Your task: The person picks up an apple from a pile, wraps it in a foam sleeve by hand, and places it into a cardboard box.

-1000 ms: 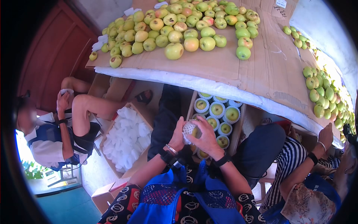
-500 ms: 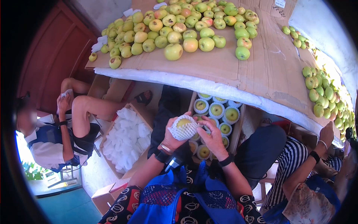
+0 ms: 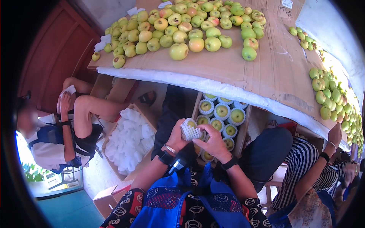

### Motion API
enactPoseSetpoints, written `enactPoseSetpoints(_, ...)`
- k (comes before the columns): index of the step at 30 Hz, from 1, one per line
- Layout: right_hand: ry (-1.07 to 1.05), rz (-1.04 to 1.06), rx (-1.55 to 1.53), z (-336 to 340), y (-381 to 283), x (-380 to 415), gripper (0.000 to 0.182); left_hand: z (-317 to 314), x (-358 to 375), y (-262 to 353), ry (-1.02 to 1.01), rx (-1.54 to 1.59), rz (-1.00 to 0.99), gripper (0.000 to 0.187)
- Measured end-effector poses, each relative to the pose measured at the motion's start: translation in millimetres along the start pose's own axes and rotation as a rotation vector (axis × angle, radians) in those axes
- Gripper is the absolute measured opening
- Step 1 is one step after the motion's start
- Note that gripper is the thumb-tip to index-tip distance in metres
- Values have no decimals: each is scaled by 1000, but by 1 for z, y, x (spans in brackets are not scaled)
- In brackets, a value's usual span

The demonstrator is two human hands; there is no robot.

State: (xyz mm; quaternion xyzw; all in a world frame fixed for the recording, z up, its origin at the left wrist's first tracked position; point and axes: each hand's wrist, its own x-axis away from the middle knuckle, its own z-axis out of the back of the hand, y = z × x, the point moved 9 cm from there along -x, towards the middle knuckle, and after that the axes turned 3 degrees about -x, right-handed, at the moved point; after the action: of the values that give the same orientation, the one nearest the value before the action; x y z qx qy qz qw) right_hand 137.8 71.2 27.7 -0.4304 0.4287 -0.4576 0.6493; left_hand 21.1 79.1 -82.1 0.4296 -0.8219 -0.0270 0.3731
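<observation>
An apple [image 3: 190, 130] in a white foam net sits between my two hands, above my lap. My left hand [image 3: 176, 137] is wrapped round its left side. With thumb and fingers, my right hand [image 3: 213, 142] grips the right side of the net. Just behind my hands stands a cardboard box [image 3: 243, 133] holding several netted apples [image 3: 222, 111] in rows. To the left, an open carton [image 3: 131, 175] is heaped with white foam nets [image 3: 129, 142].
A cardboard-covered table [image 3: 273, 76] bears a heap of loose apples [image 3: 159, 34], with more apples [image 3: 329, 91] at the right. One person [image 3: 53, 140] sits at the left, holding a foam net. Another person [image 3: 315, 171] in striped trousers sits close on my right.
The netted apple has turned in my hands, and my right hand has closed in on its side. The left person's hands have risen slightly with a white net.
</observation>
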Motion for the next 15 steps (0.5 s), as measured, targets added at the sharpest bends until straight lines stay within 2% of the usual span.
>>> enactPoseSetpoints(1,-18,-88,-13,-2,6,0,33,-1,3,-1,24,-27,2,30)
enactPoseSetpoints(2,-15,-90,-13,-2,9,1,33,-1,4,-1,48,-56,5,29)
enactPoseSetpoints(4,-6,38,27,-4,6,1,29,4,0,-5,34,-86,12,30)
enactPoseSetpoints(8,21,110,87,-5,0,2,22,5,-2,-9,-14,-67,10,32)
enactPoseSetpoints(10,117,228,296,0,-15,5,19,6,-2,-6,-18,-30,1,33)
enactPoseSetpoints(13,129,287,452,1,-30,6,18,-8,6,-1,-1,61,-22,36)
enactPoseSetpoints(15,127,331,441,-1,-31,7,20,-11,7,2,21,113,-36,37)
